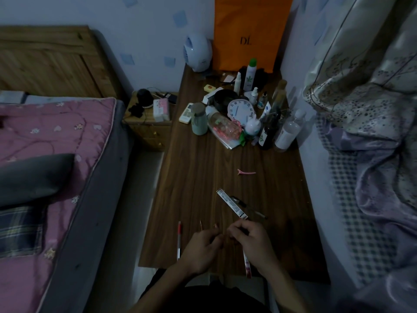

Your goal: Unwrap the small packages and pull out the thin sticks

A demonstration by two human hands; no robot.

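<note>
Both hands hover over the near end of a dark wooden table (198, 177). My right hand (250, 242) grips a long thin pink-and-white packet (247, 265) that hangs down past the wrist. My left hand (200, 247) has curled fingers that pinch something small beside the right hand's fingertips; I cannot tell what it is. A slim pencil-like stick (201, 225) pokes up just beyond the left hand. A red-and-white pen (179, 240) lies to its left. A narrow silver labelled box (231, 204) lies just beyond the right hand, with a black pen (246, 205) next to it.
A pink hair clip (246, 172) lies mid-table. Bottles, a white clock (241, 109), a green cup (199, 119) and an orange bag (248, 35) crowd the far end. A bed with a pink quilt (49, 141) is left, a nightstand (149, 123) beyond it, and bedding (372, 154) right.
</note>
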